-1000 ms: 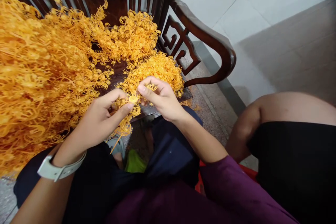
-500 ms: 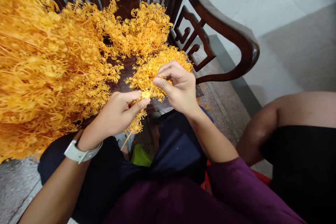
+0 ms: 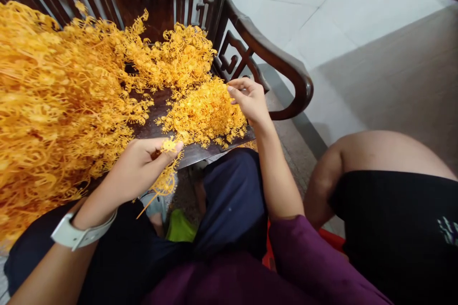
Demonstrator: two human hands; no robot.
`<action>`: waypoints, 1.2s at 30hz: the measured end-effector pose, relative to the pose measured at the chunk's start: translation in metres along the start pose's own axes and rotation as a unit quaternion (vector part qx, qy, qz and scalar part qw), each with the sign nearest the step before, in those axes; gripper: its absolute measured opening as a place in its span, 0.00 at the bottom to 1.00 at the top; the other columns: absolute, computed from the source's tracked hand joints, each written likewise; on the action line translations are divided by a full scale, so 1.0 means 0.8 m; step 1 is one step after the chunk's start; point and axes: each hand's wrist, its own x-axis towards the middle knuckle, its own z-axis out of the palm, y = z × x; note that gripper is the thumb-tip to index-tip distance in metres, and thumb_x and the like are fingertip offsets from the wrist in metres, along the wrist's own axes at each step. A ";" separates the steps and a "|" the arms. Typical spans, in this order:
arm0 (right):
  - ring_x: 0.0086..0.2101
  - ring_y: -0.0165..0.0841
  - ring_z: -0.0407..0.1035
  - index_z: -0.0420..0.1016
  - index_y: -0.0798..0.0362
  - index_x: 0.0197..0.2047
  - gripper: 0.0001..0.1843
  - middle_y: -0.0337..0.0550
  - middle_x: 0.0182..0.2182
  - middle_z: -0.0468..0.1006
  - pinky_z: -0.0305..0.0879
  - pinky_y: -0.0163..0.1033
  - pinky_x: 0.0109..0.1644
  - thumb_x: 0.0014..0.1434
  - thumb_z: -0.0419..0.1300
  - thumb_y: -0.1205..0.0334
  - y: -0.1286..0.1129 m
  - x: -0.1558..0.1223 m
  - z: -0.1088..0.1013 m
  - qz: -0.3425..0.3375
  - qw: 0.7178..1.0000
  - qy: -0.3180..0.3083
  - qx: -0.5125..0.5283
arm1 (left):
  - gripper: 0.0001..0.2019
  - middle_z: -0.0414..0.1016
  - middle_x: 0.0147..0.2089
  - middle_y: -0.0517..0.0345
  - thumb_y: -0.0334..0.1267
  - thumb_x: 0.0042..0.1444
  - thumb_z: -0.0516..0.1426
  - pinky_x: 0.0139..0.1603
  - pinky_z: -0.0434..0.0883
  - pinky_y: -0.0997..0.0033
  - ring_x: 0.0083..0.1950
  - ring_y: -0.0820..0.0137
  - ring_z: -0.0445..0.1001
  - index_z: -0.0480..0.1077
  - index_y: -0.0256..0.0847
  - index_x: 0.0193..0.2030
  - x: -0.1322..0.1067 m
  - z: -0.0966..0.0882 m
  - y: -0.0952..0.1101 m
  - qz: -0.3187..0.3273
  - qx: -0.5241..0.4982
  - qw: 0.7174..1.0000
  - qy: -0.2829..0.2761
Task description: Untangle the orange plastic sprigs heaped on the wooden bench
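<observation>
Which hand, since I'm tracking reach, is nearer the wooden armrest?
Right. The right hand lies just below the armrest, at the small orange pile; the left hand sits farther off, low and to the left, pinching an orange sprig.

Frilly orange plastic sprig, stem hanging down-left; pile of loose orange florets on the dark seat.
</observation>
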 end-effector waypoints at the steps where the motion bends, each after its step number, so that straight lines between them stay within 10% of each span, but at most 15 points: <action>1: 0.35 0.31 0.71 0.82 0.54 0.45 0.17 0.45 0.38 0.80 0.72 0.40 0.37 0.58 0.70 0.51 0.001 0.000 -0.001 0.007 1.000 -0.010 -0.004 | 0.24 0.56 0.26 0.64 0.46 0.73 0.57 0.27 0.55 0.70 0.28 0.74 0.55 0.57 0.41 0.26 0.000 0.001 0.000 -0.001 -0.004 1.000 0.006; 11: 0.42 0.34 0.75 0.78 0.51 0.45 0.13 0.45 0.41 0.80 0.72 0.43 0.49 0.70 0.64 0.49 -0.036 -0.032 0.020 -0.116 0.992 0.044 -0.011 | 0.25 0.46 0.24 0.64 0.39 0.69 0.59 0.30 0.48 0.65 0.26 0.74 0.49 0.52 0.41 0.23 0.001 0.008 -0.004 0.016 0.114 0.980 0.162; 16: 0.40 0.32 0.74 0.78 0.50 0.49 0.14 0.41 0.41 0.79 0.70 0.40 0.48 0.69 0.68 0.49 -0.110 -0.113 0.067 -0.166 0.957 -0.228 0.065 | 0.24 0.48 0.22 0.64 0.35 0.70 0.56 0.30 0.49 0.63 0.24 0.73 0.51 0.49 0.42 0.24 0.003 0.016 0.000 0.074 0.242 0.941 0.226; 19: 0.37 0.31 0.71 0.77 0.52 0.45 0.13 0.40 0.37 0.77 0.67 0.40 0.46 0.71 0.67 0.51 -0.124 -0.135 0.086 -0.183 0.948 -0.258 0.034 | 0.23 0.53 0.22 0.62 0.37 0.70 0.56 0.31 0.50 0.62 0.26 0.70 0.55 0.51 0.43 0.25 0.003 0.017 -0.003 0.084 0.308 0.921 0.224; 36: 0.24 0.26 0.65 0.75 0.53 0.27 0.24 0.36 0.23 0.73 0.59 0.36 0.31 0.68 0.70 0.46 -0.115 -0.115 0.097 -0.007 0.949 -0.201 0.241 | 0.21 0.63 0.21 0.60 0.32 0.71 0.58 0.30 0.55 0.61 0.26 0.66 0.61 0.61 0.44 0.24 0.001 0.024 0.003 0.178 0.426 0.855 0.236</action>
